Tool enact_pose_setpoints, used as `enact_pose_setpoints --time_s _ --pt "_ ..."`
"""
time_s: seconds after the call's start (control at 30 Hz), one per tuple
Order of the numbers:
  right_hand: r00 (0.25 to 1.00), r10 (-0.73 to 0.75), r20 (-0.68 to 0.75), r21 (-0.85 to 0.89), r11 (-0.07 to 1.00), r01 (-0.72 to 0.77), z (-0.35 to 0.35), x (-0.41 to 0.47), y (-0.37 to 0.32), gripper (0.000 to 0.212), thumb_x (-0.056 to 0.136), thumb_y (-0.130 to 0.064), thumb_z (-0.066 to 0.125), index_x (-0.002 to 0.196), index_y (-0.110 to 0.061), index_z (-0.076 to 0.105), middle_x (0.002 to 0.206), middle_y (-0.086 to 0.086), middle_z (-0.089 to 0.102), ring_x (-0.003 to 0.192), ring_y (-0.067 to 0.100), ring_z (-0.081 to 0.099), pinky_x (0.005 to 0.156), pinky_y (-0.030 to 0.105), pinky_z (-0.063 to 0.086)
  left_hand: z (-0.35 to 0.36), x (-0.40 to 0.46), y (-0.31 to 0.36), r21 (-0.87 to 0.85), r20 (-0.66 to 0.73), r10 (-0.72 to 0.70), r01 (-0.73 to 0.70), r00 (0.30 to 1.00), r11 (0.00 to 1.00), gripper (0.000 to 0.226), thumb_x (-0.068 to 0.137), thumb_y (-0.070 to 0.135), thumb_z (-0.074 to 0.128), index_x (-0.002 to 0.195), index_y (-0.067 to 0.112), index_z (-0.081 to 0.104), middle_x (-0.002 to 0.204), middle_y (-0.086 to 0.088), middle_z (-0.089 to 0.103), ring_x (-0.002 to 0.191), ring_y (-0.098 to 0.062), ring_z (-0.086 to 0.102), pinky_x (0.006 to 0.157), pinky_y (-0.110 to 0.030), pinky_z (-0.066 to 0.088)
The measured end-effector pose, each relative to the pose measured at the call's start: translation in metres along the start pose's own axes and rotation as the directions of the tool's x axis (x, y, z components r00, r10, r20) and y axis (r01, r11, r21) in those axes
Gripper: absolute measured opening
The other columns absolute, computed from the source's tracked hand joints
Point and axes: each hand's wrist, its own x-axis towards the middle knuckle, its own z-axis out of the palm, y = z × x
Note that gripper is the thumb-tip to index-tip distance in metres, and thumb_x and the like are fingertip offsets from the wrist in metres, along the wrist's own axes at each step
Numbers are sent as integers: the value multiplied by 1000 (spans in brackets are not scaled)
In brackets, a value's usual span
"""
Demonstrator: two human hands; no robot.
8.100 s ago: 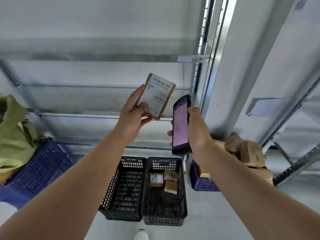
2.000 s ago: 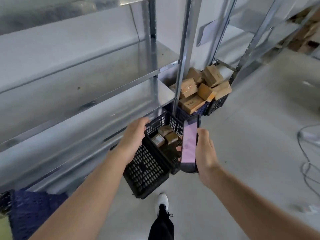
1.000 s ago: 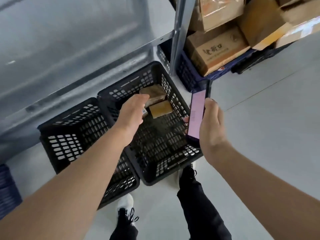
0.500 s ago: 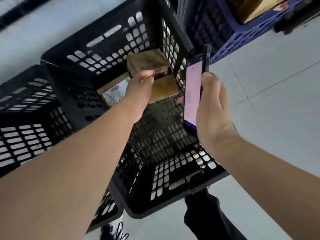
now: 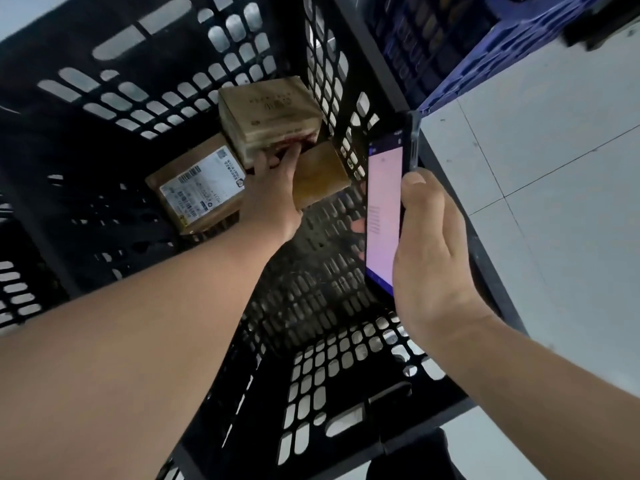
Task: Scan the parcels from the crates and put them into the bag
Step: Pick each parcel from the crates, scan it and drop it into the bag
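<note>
The left hand (image 5: 273, 188) reaches deep into the black crate (image 5: 194, 64), and its fingers (image 5: 289, 157) are tucked under the near bottom edge of the pale box (image 5: 268, 114) at the far end. The fingertips are hidden beneath that box, so I cannot tell whether they already pinch it or only press against it; the thumb is out of sight too. Just left of the fingers lies a flat parcel (image 5: 199, 190) with its white barcode label facing up. Just right of them, partly under the hand, lies a plain brown parcel (image 5: 322, 176), which the pale box seems to lean on. All three sit on the crate floor, against its far wall.

The right hand (image 5: 429, 251) holds the scanner (image 5: 386, 216) upright near the crate's right wall, fingers curled round its body with the thumb along the near edge and the lit screen turned toward the parcels.

The step in hand looks like picking the next parcel, most likely the pale box. No label shows on its visible faces, so the next move probably calls for closing the fingers on it, lifting it clear of the brown parcel, and turning it until a barcode faces the scanner. The bag is not in view.
</note>
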Motion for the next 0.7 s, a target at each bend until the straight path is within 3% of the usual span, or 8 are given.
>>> enact_pose_setpoints --time_s 0.13,0.2,0.27,0.33,0.43,0.5,0.57,0.7 --pt "1000 11 -16 -11 1000 -11 -4 -8 2 31 94 -49 29 80 -31 50 78 -8 53 96 27 68 73 44 49 10 -25 9 -20 -106 -64 62 992 998 97 79 40 90 157 21 36 154 -16 31 132 -41 48 113 -45 44" --pt "1000 19 -24 9 1000 -18 -5 -16 -1 31 95 -48 29 80 -28 49 80 2 52 97 35 67 74 40 46 4 -41 9 -236 -116 -136 106 984 966 82 73 46 91 139 19 52 137 -11 43 121 -34 55 105 -39 51" --pt "1000 23 -21 32 999 -22 -5 -28 -7 34 95 -47 29 84 -21 49 88 12 55 100 44 63 73 41 44 -10 -60 6 -603 -32 -240 173 970 779 58 75 39 89 122 18 63 121 -2 57 104 -19 65 86 -24 57" --pt "999 41 -9 50 998 -41 -2 -44 -18 36 94 -46 29 87 -20 52 87 5 64 99 40 65 70 41 47 -23 -82 -1 -835 105 -284 240 953 496 43 82 29 84 120 17 69 110 3 75 98 -10 73 86 -22 62" --pt "998 60 -15 73 996 -59 3 -70 -39 31 93 -46 30 83 -30 54 81 -15 69 93 27 67 69 38 49 -49 -118 -11 -944 142 -270 212 952 252 41 92 23 76 131 15 67 115 0 79 101 -13 77 95 -36 63" --pt "998 63 -31 85 995 -60 8 -88 -57 33 93 -48 30 83 -30 56 81 -13 68 92 26 67 70 38 48 -71 -144 -17 -973 137 -223 173 965 151 46 101 15 68 145 23 56 120 -1 78 104 -15 77 85 -32 65" --pt "997 57 -53 107 993 -51 15 -108 -76 38 93 -49 30 88 -24 57 83 -9 69 97 31 68 71 39 49 -94 -169 -23 -982 125 -158 145 979 119 50 106 14 60 152 32 50 121 3 78 107 -14 77 82 -32 64" --pt "993 1 -118 170 985 19 29 -153 -113 41 94 -47 29 92 -18 58 82 0 70 90 29 68 65 31 50 -135 -211 -34 -987 86 -24 89 996 133 51 113 18 45 157 44 43 132 12 73 115 -10 73 100 -45 54"
